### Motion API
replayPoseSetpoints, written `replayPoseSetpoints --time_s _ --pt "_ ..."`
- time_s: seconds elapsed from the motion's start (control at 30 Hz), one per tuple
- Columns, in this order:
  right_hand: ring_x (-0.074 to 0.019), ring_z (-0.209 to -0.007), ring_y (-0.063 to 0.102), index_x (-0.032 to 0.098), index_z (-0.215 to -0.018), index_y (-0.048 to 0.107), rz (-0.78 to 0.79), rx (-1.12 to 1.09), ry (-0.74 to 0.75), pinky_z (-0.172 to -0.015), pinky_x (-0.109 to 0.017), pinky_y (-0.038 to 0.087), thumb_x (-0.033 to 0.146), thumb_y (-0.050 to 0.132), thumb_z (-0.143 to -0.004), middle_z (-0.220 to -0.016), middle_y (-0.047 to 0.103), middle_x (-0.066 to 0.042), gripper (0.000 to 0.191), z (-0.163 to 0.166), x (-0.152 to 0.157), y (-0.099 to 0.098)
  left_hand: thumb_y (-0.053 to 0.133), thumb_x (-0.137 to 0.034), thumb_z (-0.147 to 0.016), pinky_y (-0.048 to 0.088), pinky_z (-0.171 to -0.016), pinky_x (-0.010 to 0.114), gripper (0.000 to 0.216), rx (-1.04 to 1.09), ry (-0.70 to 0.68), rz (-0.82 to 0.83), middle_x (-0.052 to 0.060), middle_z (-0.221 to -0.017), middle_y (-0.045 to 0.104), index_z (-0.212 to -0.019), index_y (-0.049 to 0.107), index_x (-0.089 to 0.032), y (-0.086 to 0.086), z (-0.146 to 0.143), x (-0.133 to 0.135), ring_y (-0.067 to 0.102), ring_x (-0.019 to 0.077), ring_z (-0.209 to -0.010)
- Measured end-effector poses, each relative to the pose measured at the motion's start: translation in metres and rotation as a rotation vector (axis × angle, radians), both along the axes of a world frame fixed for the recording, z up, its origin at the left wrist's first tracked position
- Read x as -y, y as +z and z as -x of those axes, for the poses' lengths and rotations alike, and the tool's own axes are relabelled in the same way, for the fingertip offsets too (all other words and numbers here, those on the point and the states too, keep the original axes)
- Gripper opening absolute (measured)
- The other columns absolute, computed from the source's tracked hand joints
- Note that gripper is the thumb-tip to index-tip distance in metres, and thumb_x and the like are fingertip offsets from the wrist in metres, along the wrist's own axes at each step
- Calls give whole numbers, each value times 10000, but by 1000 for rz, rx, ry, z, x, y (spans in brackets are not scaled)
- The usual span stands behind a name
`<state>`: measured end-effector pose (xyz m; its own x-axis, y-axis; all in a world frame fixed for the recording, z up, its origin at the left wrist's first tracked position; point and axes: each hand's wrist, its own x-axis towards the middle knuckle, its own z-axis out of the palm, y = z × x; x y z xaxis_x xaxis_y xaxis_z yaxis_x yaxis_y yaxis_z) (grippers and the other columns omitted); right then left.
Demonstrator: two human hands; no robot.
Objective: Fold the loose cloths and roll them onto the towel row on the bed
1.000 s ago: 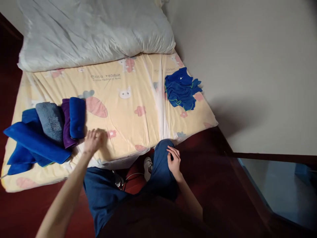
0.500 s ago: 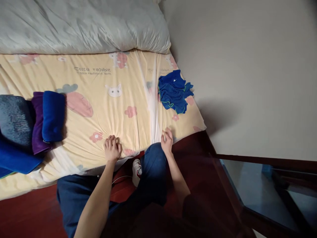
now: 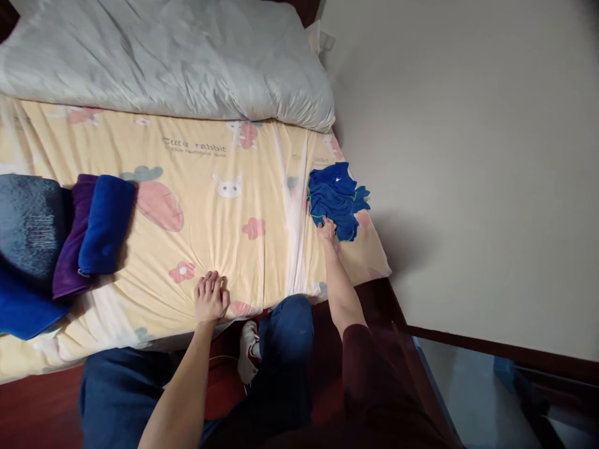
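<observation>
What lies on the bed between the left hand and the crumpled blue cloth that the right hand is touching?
Only bare printed sheet lies between the left hand and the crumpled blue cloth, as the head view shows.

Two hands — the left hand (image 3: 210,298) and the right hand (image 3: 326,229). One crumpled blue cloth (image 3: 337,198). Four rolled towels (image 3: 107,224) — two blue, one purple, one grey. One white duvet (image 3: 163,59). One shoe (image 3: 246,352).

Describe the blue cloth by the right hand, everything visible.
The blue cloth is a crumpled heap of royal-blue fabric with a thin green edge trim and a small white mark near its top. It looks soft, like microfibre. It lies unfolded near the sheet's right edge, close to the wall. The right hand touches its lower edge; grip unclear.
</observation>
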<state>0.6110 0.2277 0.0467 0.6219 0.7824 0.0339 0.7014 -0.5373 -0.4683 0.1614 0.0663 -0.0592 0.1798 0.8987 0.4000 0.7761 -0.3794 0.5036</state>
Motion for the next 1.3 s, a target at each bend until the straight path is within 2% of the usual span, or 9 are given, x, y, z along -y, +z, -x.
replayPoseSetpoints --time_s 0.17,0.37,0.5,0.6,0.7,0.87,1.03,1.13,1.3 --pt "-258 -1229 589 194 -955 773 -335 -117 472 -1150 -450 420 197 524 -949 -1067 747 -114 248 79 77 -4 582 -219 -844 308 -1198 568 434 23 11 -6 198 -1422 599 -1268 644 -146 0 -1 -1 456 363 -1438" --pt "-233 -899 699 219 -886 771 -433 -544 268 -848 -374 582 378 608 -951 -935 729 -94 237 205 258 -7 575 -225 -836 325 -1180 574 431 30 18 -18 195 -1407 606 -1257 647 -165 7 -1 -1 474 368 -1420" --pt "-230 -799 696 240 -870 779 -402 -776 243 -712 -349 589 433 696 -890 -901 719 -77 212 245 324 6 555 -254 -842 339 -1154 597 390 65 30 21 204 -1374 615 -1207 662 -169 21 -2 -4 471 387 -1404" --pt "-231 -811 703 236 -941 776 -437 -814 251 -717 -337 586 469 704 -877 -903 728 -73 252 249 336 23 522 -273 -852 384 -1127 601 362 87 -8 102 229 -1354 611 -1159 664 -144 44 3 0 487 397 -1375" --pt "-211 -801 681 217 -962 763 -503 -783 282 -722 -314 567 496 683 -894 -901 717 -67 298 243 335 45 509 -259 -841 444 -1118 564 385 191 -160 222 211 -1331 625 -1183 648 -150 74 17 30 558 354 -1312" --pt "-166 -760 633 201 -902 772 -475 -795 535 -688 -270 529 440 622 -953 -880 681 -49 287 252 332 81 524 -392 -947 512 -1088 516 366 486 -236 510 144 -1284 678 -1253 621 -216 105 49 157 658 303 -1206" --pt "-158 -752 663 209 -952 808 -393 -877 705 -701 -272 568 366 682 -914 -890 706 -50 205 322 343 86 556 -526 -941 611 -965 462 392 803 -37 757 95 -1264 711 -1238 618 -278 122 95 264 693 293 -1175" --pt "-159 -721 693 212 -990 817 -351 -1016 687 -663 -265 599 377 721 -876 -889 724 -50 223 375 358 78 684 -516 -856 588 -1017 451 479 791 22 707 90 -1299 694 -1263 605 -277 141 114 277 667 288 -1226" --pt "-201 -812 752 215 -1058 809 -303 -1114 712 -744 -312 646 357 709 -878 -995 764 -71 250 417 377 80 690 -499 -841 612 -911 403 448 630 106 542 92 -1161 742 -1190 634 -224 170 118 251 727 267 -1059"
